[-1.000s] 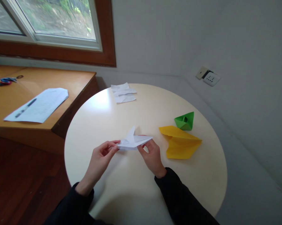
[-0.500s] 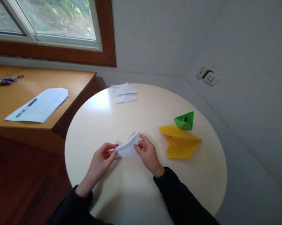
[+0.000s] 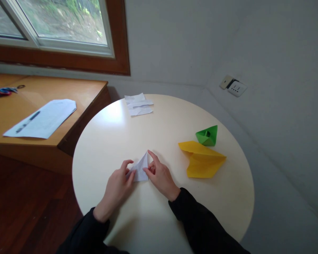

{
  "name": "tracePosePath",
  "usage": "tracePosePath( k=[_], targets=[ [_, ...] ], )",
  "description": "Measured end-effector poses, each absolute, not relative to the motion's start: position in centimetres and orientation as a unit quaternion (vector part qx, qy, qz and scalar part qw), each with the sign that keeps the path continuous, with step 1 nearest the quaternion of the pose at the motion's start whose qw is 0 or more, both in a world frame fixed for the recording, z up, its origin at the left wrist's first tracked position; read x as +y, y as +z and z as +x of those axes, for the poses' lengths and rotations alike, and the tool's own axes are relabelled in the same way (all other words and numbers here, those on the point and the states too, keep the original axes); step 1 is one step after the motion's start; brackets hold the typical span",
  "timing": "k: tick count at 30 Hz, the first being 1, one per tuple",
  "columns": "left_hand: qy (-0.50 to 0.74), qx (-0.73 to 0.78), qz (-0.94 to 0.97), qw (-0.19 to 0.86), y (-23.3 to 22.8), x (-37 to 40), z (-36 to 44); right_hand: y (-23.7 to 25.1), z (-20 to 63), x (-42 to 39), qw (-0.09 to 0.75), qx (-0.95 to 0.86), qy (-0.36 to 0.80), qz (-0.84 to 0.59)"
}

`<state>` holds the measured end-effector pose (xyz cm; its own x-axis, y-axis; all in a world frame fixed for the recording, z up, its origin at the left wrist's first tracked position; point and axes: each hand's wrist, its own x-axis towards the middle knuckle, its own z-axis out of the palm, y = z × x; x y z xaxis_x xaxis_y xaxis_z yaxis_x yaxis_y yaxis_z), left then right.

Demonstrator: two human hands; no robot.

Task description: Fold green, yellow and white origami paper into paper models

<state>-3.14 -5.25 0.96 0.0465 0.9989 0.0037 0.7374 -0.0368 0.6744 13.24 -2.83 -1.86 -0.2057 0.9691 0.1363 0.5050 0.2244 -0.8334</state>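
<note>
Beside the folded white paper (image 3: 141,169), yellow paper (image 3: 202,161) and green boat (image 3: 207,136).

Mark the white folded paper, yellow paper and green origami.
white folded paper (image 3: 141,170), head view, middle of the flap
yellow paper (image 3: 201,163), head view, centre of the sheet
green origami (image 3: 207,136), head view, its middle

The lower edge of the folded white paper (image 3: 140,171) is covered by the left hand (image 3: 116,190) and right hand (image 3: 160,178). Both dark sleeves (image 3: 201,229) run off the bottom edge. On the wooden desk (image 3: 69,91) — cropped at left — small blue-and-red objects (image 3: 4,91) stay too small to identify.
</note>
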Motion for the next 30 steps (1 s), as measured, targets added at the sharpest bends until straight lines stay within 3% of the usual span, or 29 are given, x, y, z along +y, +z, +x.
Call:
tracePosePath(
  k=[6,13,23,30],
  targets=[
    [0.231,0.630,0.731,0.127,0.0,-5.1,-3.6,-1.9,13.2,-2.9,0.328,-0.754,0.250,-0.511],
    [0.312,0.573,0.757,0.037,-1.3,-4.4,-4.8,-1.6,13.5,-2.8,0.375,-0.765,0.188,-0.489],
    [0.318,0.461,0.828,0.030,-0.5,-5.7,-4.3,-2.2,14.0,-2.3,0.396,-0.731,0.287,-0.476],
    [0.347,0.492,0.798,0.030,-0.8,-5.4,-4.6,-1.6,13.6,-2.6,0.309,-0.799,0.241,-0.456]
  ],
)
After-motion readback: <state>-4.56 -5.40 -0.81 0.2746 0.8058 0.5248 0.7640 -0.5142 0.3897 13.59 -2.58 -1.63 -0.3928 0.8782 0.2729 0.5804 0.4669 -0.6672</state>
